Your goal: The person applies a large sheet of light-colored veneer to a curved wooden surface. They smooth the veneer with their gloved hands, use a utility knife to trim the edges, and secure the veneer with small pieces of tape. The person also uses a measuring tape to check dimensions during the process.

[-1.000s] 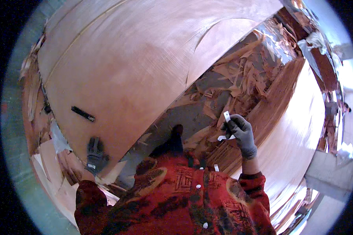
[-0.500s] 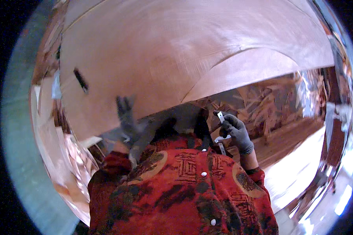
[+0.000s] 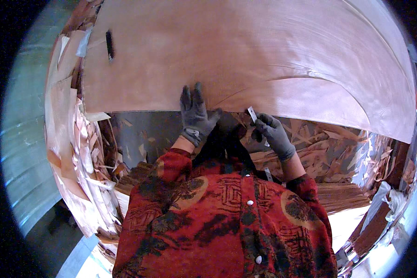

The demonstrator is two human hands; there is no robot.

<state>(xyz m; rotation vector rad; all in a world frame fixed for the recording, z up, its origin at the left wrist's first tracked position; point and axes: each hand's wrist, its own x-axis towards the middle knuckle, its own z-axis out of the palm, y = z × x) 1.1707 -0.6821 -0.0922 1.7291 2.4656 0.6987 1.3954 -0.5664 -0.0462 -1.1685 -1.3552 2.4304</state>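
A wide, thin sheet of wood veneer (image 3: 162, 60) spreads in front of me. A curved split runs in from its near edge, with a paler veneer area (image 3: 315, 99) inside the curve. My left hand (image 3: 197, 113), in a grey glove, lies open across the near edge, its fingers stretched out on the sheet. To the right of the split, my gloved right hand (image 3: 272, 134) is closed on a narrow white strip (image 3: 251, 114), whose tip meets the sheet's edge. More white strip shows below that hand; whether it is one piece I cannot tell.
Veneer scraps (image 3: 310, 139) litter the floor beneath the sheet. Torn veneer pieces (image 3: 90, 176) are heaped at the left. A stack of brown sheets (image 3: 343, 196) lies at the lower right. A narrow black shape (image 3: 110, 45) shows on the sheet's far left.
My left hand has moved right and come to rest on the sheet's edge. The right hand has brought the white strip up to the edge. My view has turned, levelling that edge.
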